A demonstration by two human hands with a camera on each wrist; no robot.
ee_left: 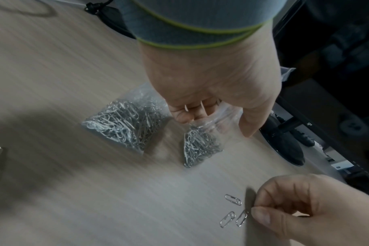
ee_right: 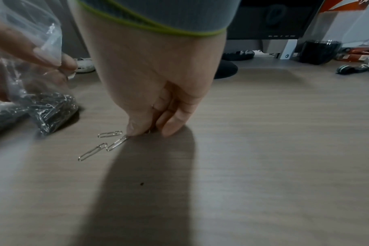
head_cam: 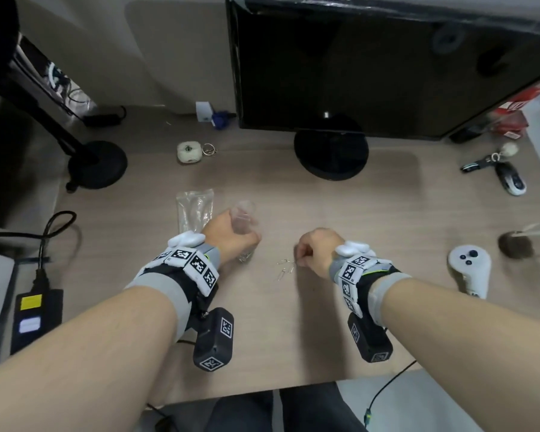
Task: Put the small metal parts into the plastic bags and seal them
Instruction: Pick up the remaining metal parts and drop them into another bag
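My left hand (head_cam: 234, 235) grips the neck of a clear plastic bag (ee_left: 202, 144) partly filled with paper clips, its bottom resting on the desk. A second bag (ee_left: 124, 123) packed with paper clips lies just left of it. Three loose paper clips (ee_right: 109, 134) lie on the wood between my hands. My right hand (ee_right: 150, 131) is down on the desk with curled fingers, thumb and fingertips pinching at the end of the nearest paper clip (ee_right: 116, 144). In the head view the right hand (head_cam: 309, 247) sits beside the loose paper clips (head_cam: 286, 266).
A pile of empty clear bags (head_cam: 194, 207) lies behind my left hand. A monitor stand (head_cam: 331, 151) is at the back centre, a key bunch (head_cam: 496, 173) at the far right, a white controller (head_cam: 468, 266) to the right, and a black lamp base (head_cam: 97, 165) to the left.
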